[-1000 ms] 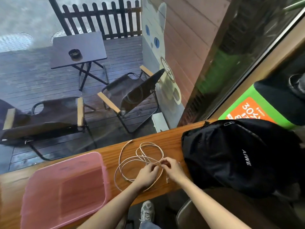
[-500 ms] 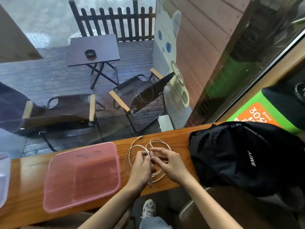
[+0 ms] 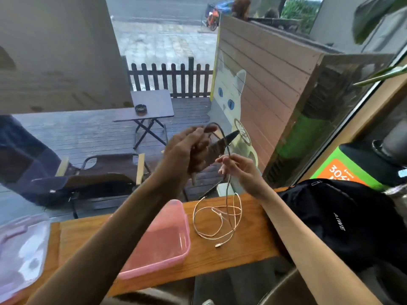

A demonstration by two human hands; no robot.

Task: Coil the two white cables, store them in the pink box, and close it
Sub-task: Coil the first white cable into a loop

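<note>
A: Item, white cable (image 3: 228, 172): where?
B: Lifted end pinched in left hand (image 3: 189, 148); strand arcs over, drops near vertical through right hand (image 3: 239, 170), fingers lightly closed round it.
A: Remainder?
B: Loose tangle on surface (image 3: 248, 245), directly below right hand, just beside open pink box (image 3: 176, 258).

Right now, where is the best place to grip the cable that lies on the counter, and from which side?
Probably the plug end of the cable: it lies free at the near edge of the loops, clear of the pink box. Come from above on the near side with the right hand, then pinch it.
</note>
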